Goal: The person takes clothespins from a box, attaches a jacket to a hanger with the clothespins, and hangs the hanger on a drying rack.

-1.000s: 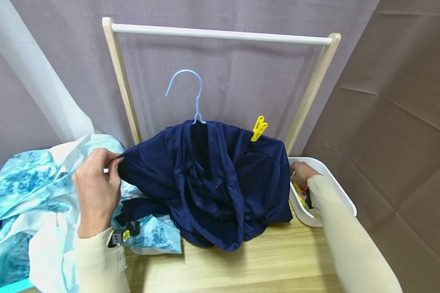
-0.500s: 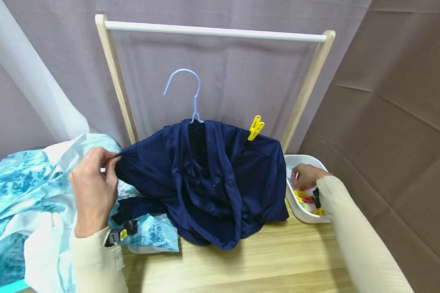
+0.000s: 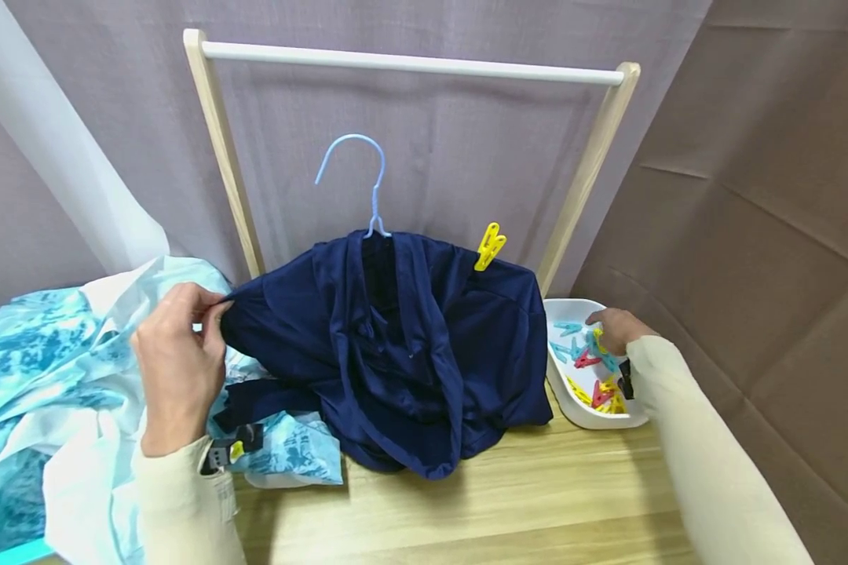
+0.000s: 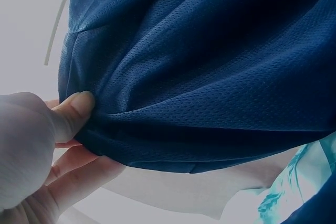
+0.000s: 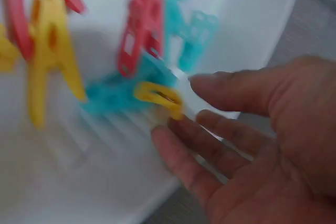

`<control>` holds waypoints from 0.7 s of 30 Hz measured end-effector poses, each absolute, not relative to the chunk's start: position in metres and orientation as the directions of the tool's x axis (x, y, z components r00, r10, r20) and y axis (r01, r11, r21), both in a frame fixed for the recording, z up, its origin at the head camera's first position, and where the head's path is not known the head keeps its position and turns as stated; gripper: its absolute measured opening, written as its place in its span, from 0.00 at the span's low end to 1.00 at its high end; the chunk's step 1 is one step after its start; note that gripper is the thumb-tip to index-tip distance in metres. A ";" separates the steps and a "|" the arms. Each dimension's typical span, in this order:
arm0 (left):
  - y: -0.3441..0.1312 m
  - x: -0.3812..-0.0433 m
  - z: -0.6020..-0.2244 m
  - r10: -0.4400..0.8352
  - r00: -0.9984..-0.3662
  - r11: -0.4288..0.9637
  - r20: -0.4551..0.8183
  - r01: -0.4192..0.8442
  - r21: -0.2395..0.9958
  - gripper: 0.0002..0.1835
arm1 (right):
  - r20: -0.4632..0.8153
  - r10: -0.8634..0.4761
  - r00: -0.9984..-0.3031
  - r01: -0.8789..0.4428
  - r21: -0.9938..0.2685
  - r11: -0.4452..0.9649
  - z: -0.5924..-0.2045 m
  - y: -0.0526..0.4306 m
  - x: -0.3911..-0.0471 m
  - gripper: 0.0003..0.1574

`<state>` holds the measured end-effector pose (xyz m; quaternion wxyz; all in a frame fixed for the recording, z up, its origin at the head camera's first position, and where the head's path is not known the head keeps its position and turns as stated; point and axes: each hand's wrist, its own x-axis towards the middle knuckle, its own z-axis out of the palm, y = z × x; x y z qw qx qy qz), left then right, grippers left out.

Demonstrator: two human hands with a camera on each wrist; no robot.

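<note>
A navy shirt (image 3: pixel 389 353) drapes over a light-blue wire hanger (image 3: pixel 377 188), its hook standing up free below the rail. My left hand (image 3: pixel 184 353) pinches the shirt's left edge between thumb and fingers; the left wrist view shows the thumb (image 4: pixel 79 108) pressed on the mesh fabric. A yellow clothespin (image 3: pixel 491 247) is clipped on the shirt's right shoulder. Inside a white tub (image 3: pixel 579 412) at the right, my right hand (image 3: pixel 618 329) reaches among clothespins. Its thumb and fingers are apart, with a yellow clothespin (image 5: pixel 160 98) close to the fingertips; whether they touch it is blurred.
Behind the shirt stands a wooden rack with a white rail (image 3: pixel 410 63). Blue and white patterned cloth (image 3: pixel 78 377) is heaped on the left, partly under my left arm. Red clothespins (image 5: pixel 142 24) and teal clothespins (image 5: pixel 115 93) lie in the tub. A brown sheet (image 3: pixel 763 196) borders the right side.
My right hand has moved rightward within the tub, uncovering several clothespins. My left hand keeps its pinch on the shirt. The whole view has shifted slightly.
</note>
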<state>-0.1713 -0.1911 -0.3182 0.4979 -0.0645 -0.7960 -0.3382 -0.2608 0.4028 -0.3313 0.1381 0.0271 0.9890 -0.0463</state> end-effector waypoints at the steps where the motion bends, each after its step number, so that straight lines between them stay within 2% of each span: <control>1: -0.191 -0.171 -0.318 -0.233 -0.495 0.764 0.837 0.439 0.473 0.05 | -0.302 0.041 -0.952 0.066 -0.074 0.995 -0.336 0.403 -0.262 0.33; 4: -0.191 -0.171 -0.319 -0.232 -0.492 0.766 0.839 0.439 0.469 0.05 | -0.316 0.041 -0.948 0.069 -0.076 0.995 -0.350 0.406 -0.264 0.33; 8: -0.191 -0.172 -0.319 -0.227 -0.490 0.763 0.842 0.448 0.466 0.05 | -0.228 0.062 -0.972 0.090 -0.113 0.990 -0.363 0.414 -0.264 0.23; 14: -0.190 -0.172 -0.319 -0.219 -0.496 0.763 0.840 0.450 0.464 0.05 | -0.135 0.119 -0.984 0.143 -0.182 0.973 -0.343 0.413 -0.250 0.15; 18: -0.191 -0.173 -0.319 -0.225 -0.497 0.760 0.838 0.448 0.470 0.04 | -0.190 0.109 -0.976 0.150 -0.216 0.965 -0.317 0.399 -0.232 0.13; 21: -0.192 -0.173 -0.319 -0.227 -0.495 0.761 0.839 0.447 0.470 0.04 | -0.243 0.042 -0.969 0.097 -0.218 0.971 -0.307 0.388 -0.218 0.13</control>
